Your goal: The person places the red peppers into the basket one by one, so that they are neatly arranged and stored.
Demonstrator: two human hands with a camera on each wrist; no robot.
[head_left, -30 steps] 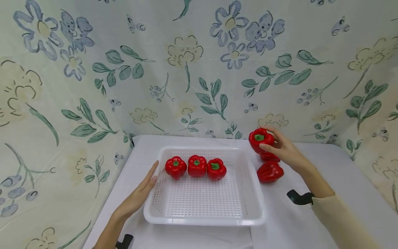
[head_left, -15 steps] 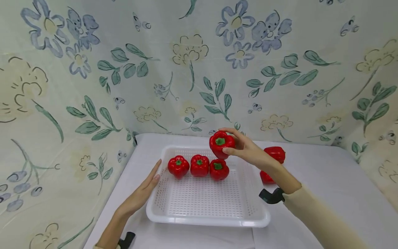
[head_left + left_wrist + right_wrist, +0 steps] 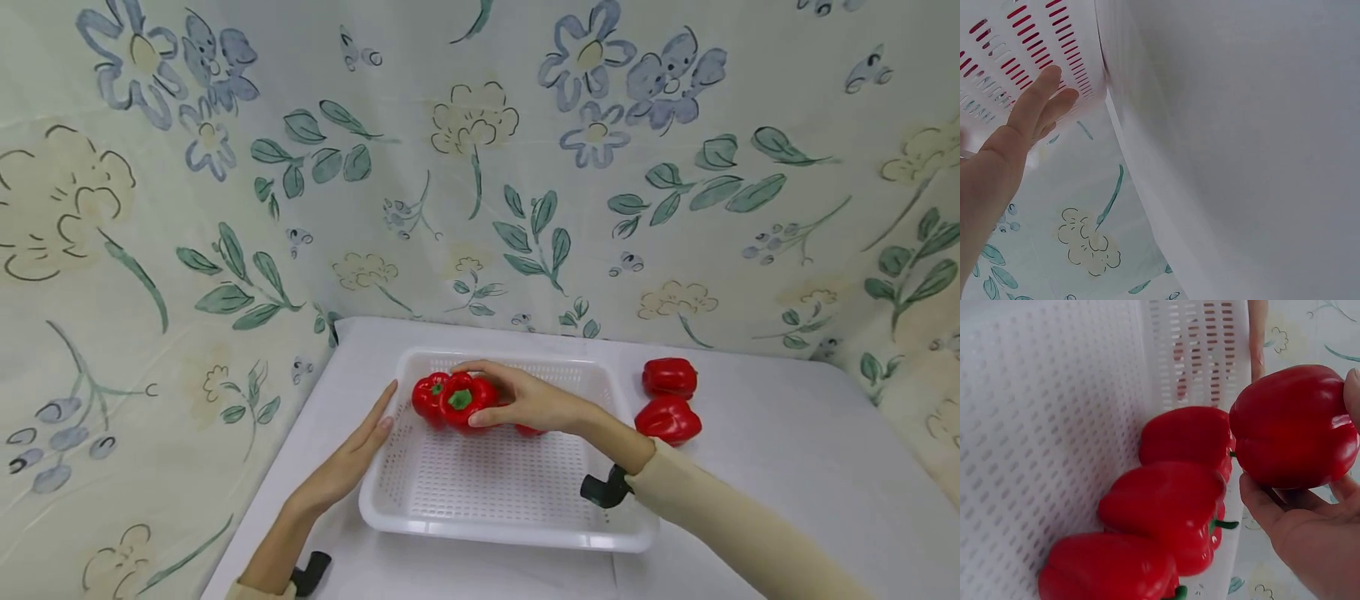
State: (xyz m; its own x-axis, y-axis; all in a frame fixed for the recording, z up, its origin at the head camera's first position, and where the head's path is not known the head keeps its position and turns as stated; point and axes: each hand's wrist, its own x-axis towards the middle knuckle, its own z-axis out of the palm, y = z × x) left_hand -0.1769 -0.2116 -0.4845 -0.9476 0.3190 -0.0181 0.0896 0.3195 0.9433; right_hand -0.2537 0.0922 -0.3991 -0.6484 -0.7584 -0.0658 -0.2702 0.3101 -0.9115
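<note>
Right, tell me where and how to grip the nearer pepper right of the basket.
Probably around the rounded middle of the nearer pepper, coming down from above and its right. It lies on its side, with the farther pepper close behind and the basket close on its left, so its right looks freer.

Head view: light bright, diffuse and even; direction of source cannot be determined. Small white highlights noted on the glossy red bell pepper lying on its side (image 3: 667, 419); the white perforated rectangular plastic basket (image 3: 510, 535) retains detail. The pale floral-printed fabric backdrop (image 3: 465, 179) appears stretched toward the left edge. Left wrist view: dimmer, cool grey; a soft shadow band crosses the smooth white cloth (image 3: 1272, 137). Right wrist view: subdued; glare marks the rounded red bell pepper at right (image 3: 1291, 428); perforations at left soft.
</note>
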